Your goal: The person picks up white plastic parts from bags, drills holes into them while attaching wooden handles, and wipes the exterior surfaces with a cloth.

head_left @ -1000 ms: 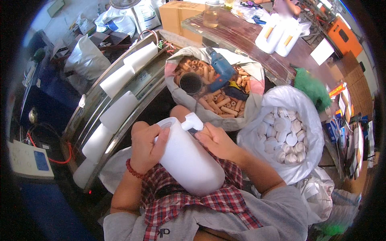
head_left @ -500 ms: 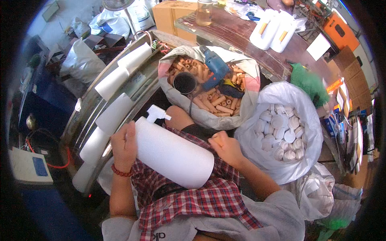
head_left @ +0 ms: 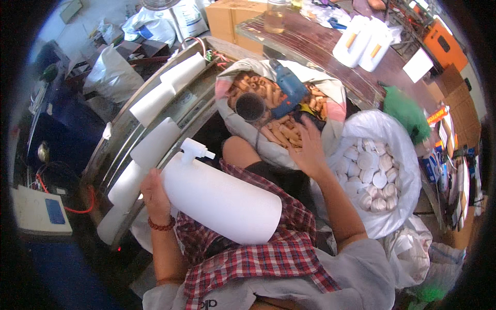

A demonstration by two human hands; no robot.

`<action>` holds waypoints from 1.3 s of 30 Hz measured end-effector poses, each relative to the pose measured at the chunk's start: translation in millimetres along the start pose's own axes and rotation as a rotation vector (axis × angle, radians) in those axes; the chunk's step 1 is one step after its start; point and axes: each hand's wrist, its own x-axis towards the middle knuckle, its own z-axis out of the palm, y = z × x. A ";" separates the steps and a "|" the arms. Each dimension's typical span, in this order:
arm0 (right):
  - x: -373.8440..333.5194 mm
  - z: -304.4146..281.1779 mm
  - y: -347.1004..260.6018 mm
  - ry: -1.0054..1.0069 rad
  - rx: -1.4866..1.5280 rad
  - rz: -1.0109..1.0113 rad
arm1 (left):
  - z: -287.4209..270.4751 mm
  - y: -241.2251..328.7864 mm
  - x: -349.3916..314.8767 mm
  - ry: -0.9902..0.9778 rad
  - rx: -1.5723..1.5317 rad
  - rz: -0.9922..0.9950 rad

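You are cradling the white spray bottle (head_left: 219,201) on your lap, your left hand (head_left: 155,194) wrapped around its shoulder just below the nozzle. With only that grip it could be rolling off. Farther out, your right hand (head_left: 310,150) is spreading open-fingered over the bag of tan tubes (head_left: 281,111), possibly snagging the blue drill (head_left: 287,90) beyond your fingertips.

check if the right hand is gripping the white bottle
No, the right hand reaches into the sack of tan tubes, while only the left hand holds the white bottle.
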 end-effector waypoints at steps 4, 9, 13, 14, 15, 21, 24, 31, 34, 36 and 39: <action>-27.8 -34.6 -31.3 -0.936 0.912 0.090 | 8.6 -4.9 12.5 -0.016 0.069 -0.016; -61.0 1.7 -52.0 -0.744 0.939 -0.022 | 35.9 -1.3 34.2 -0.146 0.068 -0.045; -88.2 3.9 -44.8 -0.399 1.092 0.165 | 76.2 32.9 59.9 -0.223 -0.113 -0.143; -99.7 -11.6 -40.0 -0.331 1.081 0.245 | 102.4 54.4 55.6 -0.251 -0.113 0.022; -119.8 -21.8 -29.1 -0.208 1.042 0.356 | 124.0 69.6 53.1 -0.278 -0.130 0.180; -226.8 -131.6 19.3 1.088 0.539 0.815 | 144.6 49.7 56.8 -0.476 -0.301 -0.015; -283.1 -211.4 66.3 1.801 0.656 0.850 | 122.3 9.8 61.0 -0.489 -0.262 -0.159; -353.7 -249.4 171.9 1.346 0.785 0.750 | 65.8 -56.2 33.4 -0.611 -0.056 -0.180; -222.8 -200.4 107.7 1.122 0.672 0.934 | 71.1 -54.2 13.9 -0.801 0.221 -0.204; -145.1 -158.8 77.7 0.860 0.637 0.842 | 62.7 -65.9 9.8 -0.817 0.208 -0.066; -73.9 -106.7 47.4 0.429 0.571 0.595 | 40.4 -78.8 27.3 -0.687 0.383 -0.030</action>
